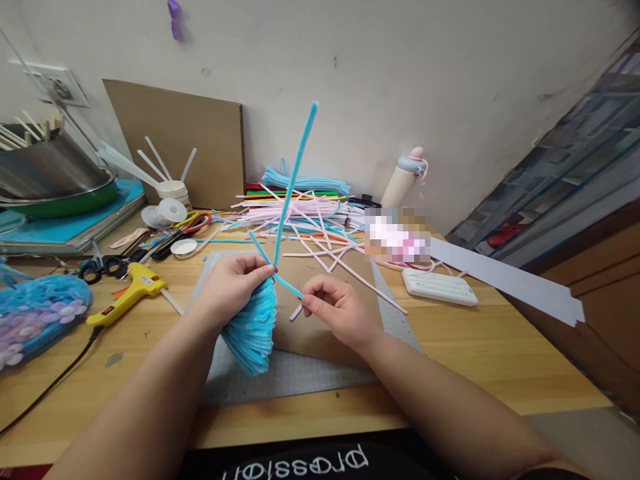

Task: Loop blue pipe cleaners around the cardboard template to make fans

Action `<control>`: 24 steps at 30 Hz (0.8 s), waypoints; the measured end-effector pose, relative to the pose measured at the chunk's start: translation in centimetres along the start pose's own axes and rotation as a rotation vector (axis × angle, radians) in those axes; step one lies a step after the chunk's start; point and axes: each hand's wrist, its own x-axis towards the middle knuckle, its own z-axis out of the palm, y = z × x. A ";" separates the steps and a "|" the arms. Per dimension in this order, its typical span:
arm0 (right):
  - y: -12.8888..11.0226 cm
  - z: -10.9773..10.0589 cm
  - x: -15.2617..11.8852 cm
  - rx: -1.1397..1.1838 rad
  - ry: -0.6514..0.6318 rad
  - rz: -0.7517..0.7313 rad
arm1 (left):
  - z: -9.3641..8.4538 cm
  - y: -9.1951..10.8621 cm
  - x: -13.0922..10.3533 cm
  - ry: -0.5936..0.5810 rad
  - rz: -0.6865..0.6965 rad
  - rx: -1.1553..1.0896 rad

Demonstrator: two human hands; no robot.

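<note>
My left hand pinches blue pipe cleaners where they meet at the top of a fan-shaped blue bundle, which hangs below the fingers. From that pinch a long blue pipe cleaner rises up and slightly to the right, and a short end sticks out to the upper left. Another blue stretch runs down to the right into the fingertips of my right hand, closed on its end. Beneath both hands lie a brown board and a grey cutting mat.
A yellow glue gun and black scissors lie at the left, near a blue flowered piece. Pink pipe cleaners are piled behind the board. A white power strip and a bottle stand right.
</note>
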 end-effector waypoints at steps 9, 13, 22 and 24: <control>0.3 0.2 -0.2 -0.029 -0.023 0.316 | -0.2 0.2 -0.5 0.011 0.103 0.132; 0.1 0.2 -0.5 -0.297 -0.088 0.259 | 0.1 0.6 -0.6 0.032 0.085 0.185; -0.5 -0.1 -0.8 -0.810 -0.135 0.108 | 0.4 1.0 -0.7 0.039 0.038 0.118; -0.5 -0.1 -0.8 -0.850 -0.130 0.094 | 0.3 0.9 -0.6 0.031 0.024 0.069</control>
